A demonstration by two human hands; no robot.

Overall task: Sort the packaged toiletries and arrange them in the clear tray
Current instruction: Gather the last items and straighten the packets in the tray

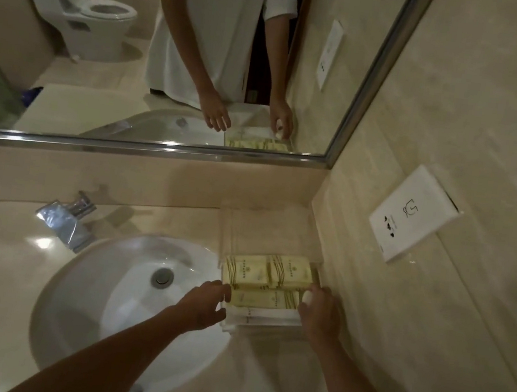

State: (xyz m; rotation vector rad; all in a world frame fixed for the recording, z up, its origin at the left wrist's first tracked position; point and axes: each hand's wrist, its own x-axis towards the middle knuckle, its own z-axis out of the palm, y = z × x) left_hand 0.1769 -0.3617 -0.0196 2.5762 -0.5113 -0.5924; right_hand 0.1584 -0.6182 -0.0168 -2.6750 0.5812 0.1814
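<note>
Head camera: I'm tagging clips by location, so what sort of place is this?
A bathroom, probably a hotel's: a sink with a tap, a toilet reflected in the mirror, and packaged toiletries in a clear tray.

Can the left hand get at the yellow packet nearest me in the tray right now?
Probably yes. The left hand already has its fingers at the left end of that yellow packet, and nothing covers it. The right hand sits at the other end.
</note>
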